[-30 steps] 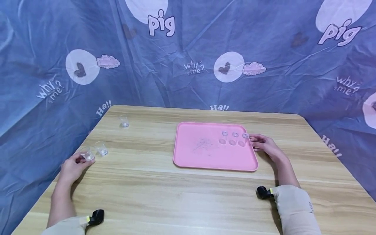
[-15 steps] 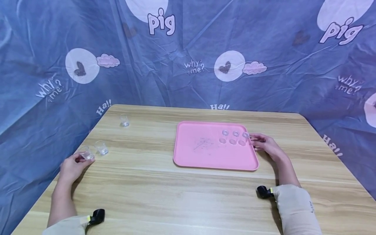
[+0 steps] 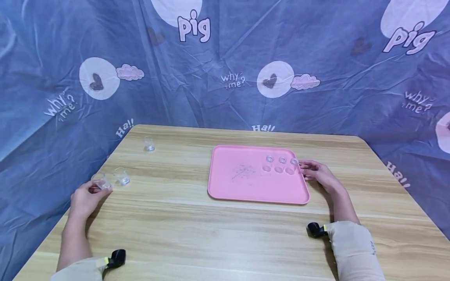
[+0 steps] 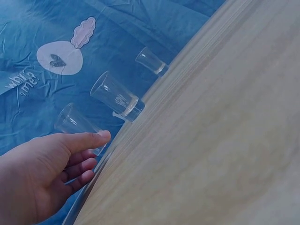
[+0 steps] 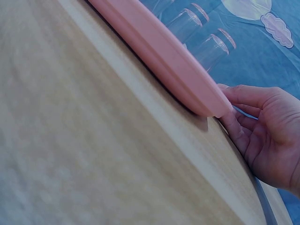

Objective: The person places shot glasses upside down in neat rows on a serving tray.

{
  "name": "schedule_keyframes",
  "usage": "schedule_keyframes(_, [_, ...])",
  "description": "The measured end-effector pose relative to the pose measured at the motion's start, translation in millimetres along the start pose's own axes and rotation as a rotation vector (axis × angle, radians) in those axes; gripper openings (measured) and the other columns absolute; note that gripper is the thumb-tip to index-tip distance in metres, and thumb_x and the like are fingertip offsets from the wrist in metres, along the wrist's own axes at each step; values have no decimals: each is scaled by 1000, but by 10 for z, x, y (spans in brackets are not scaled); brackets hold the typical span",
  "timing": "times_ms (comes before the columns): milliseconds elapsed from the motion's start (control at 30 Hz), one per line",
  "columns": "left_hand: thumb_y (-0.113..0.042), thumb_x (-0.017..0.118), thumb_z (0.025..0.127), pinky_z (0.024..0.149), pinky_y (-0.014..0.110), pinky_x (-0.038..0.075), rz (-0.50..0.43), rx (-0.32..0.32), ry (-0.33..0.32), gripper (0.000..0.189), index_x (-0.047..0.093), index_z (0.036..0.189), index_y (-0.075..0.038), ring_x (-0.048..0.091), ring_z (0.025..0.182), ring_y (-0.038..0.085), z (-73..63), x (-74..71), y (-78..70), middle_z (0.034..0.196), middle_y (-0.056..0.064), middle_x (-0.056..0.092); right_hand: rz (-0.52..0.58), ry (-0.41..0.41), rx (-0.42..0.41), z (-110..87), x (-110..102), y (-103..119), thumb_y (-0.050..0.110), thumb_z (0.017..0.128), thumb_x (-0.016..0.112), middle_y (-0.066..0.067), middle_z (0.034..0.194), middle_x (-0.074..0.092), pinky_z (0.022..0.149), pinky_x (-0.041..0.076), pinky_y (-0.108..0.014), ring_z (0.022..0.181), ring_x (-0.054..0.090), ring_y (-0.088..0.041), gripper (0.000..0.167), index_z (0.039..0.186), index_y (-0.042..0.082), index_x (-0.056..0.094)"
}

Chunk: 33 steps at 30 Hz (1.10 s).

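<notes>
Blue fabric (image 3: 197, 105) printed with "pig," "why me?" and pale clouds is hung behind a wood-grain tabletop (image 3: 225, 238), on which small clear glasses and a pink tray (image 3: 228, 189) are set out. At the far left, one upright glass (image 3: 99, 178) is gripped low between the thumb and fingers of the left hand (image 3: 86, 200). A second glass (image 3: 122, 177) is stood just beside it, and a third (image 3: 149, 144) is placed near the back left corner. Three glasses (image 3: 282, 164), apparently upside down, are lined up toward the tray's right side. Its right edge is touched by the fingers of the right hand (image 3: 320, 175), near the end glass; whether the rim is gripped cannot be told. Light sleeves (image 3: 353, 242) are worn on both forearms.
</notes>
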<state>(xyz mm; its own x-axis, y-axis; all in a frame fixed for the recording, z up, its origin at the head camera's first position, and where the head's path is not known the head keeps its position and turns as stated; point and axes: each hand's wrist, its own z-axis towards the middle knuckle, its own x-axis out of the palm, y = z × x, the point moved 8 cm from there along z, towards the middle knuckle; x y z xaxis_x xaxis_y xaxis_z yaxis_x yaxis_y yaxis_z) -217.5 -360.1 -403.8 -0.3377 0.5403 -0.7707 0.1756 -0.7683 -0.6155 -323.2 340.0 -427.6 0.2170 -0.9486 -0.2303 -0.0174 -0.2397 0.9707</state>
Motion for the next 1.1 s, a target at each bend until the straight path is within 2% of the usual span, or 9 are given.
schedule_keyframes(333, [-26,67,82,63,30,37,-12,-13,-52,46,55,110,8,54,85,35,-25,-53,-70,96,28,58,6,-3,-1,-5,-8,-8,7,92,55,2,97,58,71,51,-24,83,60,-7,47,132,-10,36])
schedule_keyframes(400, [-26,67,82,62,28,37,-19,-11,-70,44,56,109,7,54,79,26,-27,-71,-91,95,26,59,-1,0,3,-8,-8,-7,7,92,54,2,97,57,71,51,-24,83,59,-6,50,133,-12,33])
schedule_keyframes(533, [-24,68,80,59,22,37,-49,3,-124,39,58,104,5,44,66,-5,-27,-120,-132,93,23,59,-1,3,22,-11,-11,-10,5,93,53,2,98,56,71,51,-23,83,59,-6,52,135,-14,28])
schedule_keyframes(633, [-21,69,79,58,18,36,-72,13,-157,35,59,101,5,34,63,-16,-32,-148,-160,92,20,58,2,3,25,-14,-16,-12,5,93,52,1,97,56,71,51,-23,82,59,-6,53,135,-15,27])
schedule_keyframes(867, [-18,70,78,62,20,35,-91,12,-211,31,60,95,5,34,65,-14,-56,-193,-229,92,18,56,2,2,17,-16,-4,-6,7,93,53,1,98,56,71,51,-24,83,59,-6,53,134,-14,29])
schedule_keyframes(1100, [-20,71,78,64,22,35,-83,-4,-221,36,60,100,7,41,70,-1,-77,-239,-303,95,16,55,1,-2,28,1,-3,-14,7,92,54,0,99,56,72,51,-24,84,60,-7,53,135,-13,30])
